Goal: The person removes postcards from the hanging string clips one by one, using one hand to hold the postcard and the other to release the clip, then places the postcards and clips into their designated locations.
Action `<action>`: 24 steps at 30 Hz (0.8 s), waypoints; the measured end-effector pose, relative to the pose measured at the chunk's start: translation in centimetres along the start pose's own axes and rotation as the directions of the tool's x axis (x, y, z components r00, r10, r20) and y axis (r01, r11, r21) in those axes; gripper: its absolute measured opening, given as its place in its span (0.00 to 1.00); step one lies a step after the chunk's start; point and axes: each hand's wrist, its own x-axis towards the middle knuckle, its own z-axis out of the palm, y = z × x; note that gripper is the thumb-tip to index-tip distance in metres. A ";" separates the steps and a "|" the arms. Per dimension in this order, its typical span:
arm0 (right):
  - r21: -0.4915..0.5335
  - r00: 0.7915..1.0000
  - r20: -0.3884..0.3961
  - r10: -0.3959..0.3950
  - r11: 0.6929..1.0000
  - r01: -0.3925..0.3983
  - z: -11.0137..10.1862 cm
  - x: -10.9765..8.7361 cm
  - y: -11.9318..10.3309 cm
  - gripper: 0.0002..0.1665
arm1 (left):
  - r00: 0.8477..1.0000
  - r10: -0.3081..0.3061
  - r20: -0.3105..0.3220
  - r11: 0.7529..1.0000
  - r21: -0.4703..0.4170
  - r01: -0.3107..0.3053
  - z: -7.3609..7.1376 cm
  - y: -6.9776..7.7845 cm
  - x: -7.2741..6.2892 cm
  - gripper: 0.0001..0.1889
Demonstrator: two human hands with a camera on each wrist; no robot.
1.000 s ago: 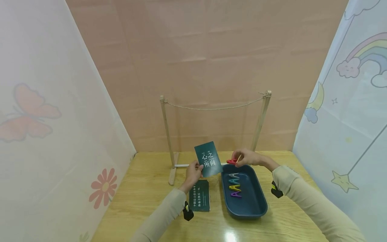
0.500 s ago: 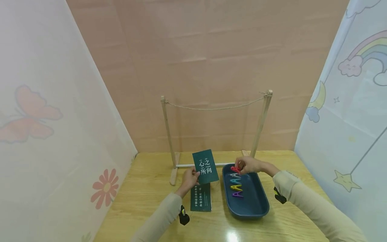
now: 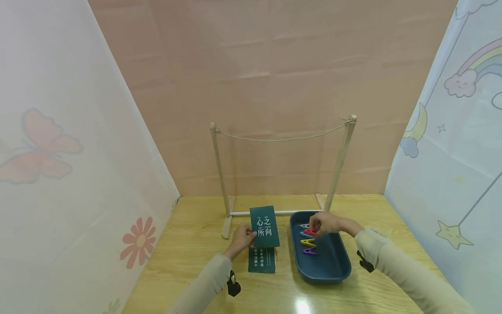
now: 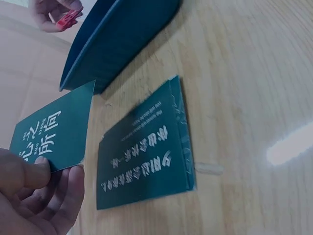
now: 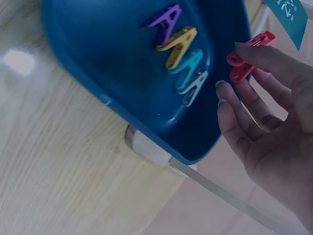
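Between thumb and fingers, my left hand (image 3: 241,238) pinches the lower left edge of a dark green card (image 3: 264,226) with white characters. The card overlaps a stack of similar green cards (image 4: 144,152) lying on the table. Over the blue tray (image 3: 321,275), my right hand (image 3: 326,223) pinches a red clothespin (image 5: 252,55) by its handle ends. Inside the tray lie a purple clothespin (image 5: 165,22), a yellow clothespin (image 5: 178,45), a teal clothespin (image 5: 187,68) and a white clothespin (image 5: 195,87), set in a row.
Behind the tray and cards stands a wooden frame (image 3: 338,168) with a sagging string (image 3: 282,140) tied between its posts. A white bar (image 3: 240,213) joins its feet on the wooden table (image 3: 176,253). Printed cloth walls rise on both sides.
My left hand has lowered the card toward the stack. My right hand has brought the red clothespin down and slightly nearer, from the tray's far rim to over the clothespins in it.
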 end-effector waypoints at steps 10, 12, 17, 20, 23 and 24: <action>-0.104 0.998 0.038 0.046 0.994 -0.042 1.6 -0.8 0.1 0.11 | 0.997 0.004 0.083 1.000 -0.021 -0.002 -0.6 -1.8 -1.1 0.08; -0.111 0.998 0.036 0.044 0.993 -0.039 2.0 -1.0 0.2 0.12 | 0.994 0.032 0.105 0.999 -0.046 -0.027 -0.6 -2.4 -1.1 0.09; -0.114 0.998 0.034 0.051 0.992 -0.047 3.2 -1.0 0.6 0.12 | 0.992 0.041 0.120 0.999 -0.035 -0.037 -0.4 -3.0 -1.4 0.10; -0.130 0.999 0.025 0.025 0.991 -0.022 4.0 -1.0 1.1 0.12 | 0.993 -0.019 0.118 1.000 -0.001 0.019 -0.3 -3.1 -1.5 0.09; -0.145 1.000 0.016 -0.003 0.989 0.005 4.6 -1.0 1.7 0.13 | 0.992 -0.031 0.123 0.999 0.027 0.028 -0.2 -3.6 -1.5 0.09; -0.151 1.000 0.012 -0.013 0.988 0.015 4.7 -1.0 1.8 0.14 | 0.991 -0.035 0.126 0.999 0.029 0.032 -0.2 -3.7 -1.5 0.09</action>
